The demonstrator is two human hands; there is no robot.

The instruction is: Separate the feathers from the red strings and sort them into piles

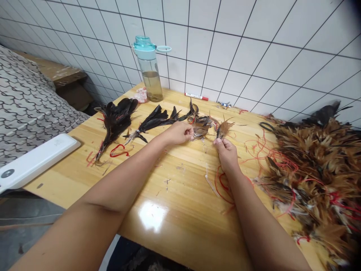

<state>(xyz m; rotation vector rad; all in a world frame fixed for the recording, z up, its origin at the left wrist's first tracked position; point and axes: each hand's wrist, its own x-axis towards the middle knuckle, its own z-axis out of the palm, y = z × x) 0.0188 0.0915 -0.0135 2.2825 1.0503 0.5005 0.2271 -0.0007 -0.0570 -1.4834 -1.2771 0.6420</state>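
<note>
Between thumb and fingers, my right hand (226, 151) pinches a small brown feather tuft (225, 129), its fluffy end pointing up and away. My left hand (180, 133) is closed, with its fingertips against a loose bunch of brown feathers (201, 129) on the table; what it grips, if anything, is hidden by the fingers. Left of that hand lie a bundle of black feathers (153, 118) with pale quills and a larger dark feather bundle (118, 118). A curled red string (120, 150) rests below them.
A big heap of brown feathers (318, 169) covers the table's right side, with tangled red string (278, 156) beside it. Along the tiled wall stand a water bottle (152, 79) and a red-capped marker (196, 96). A white elongated device (39, 160) sits at the left edge.
</note>
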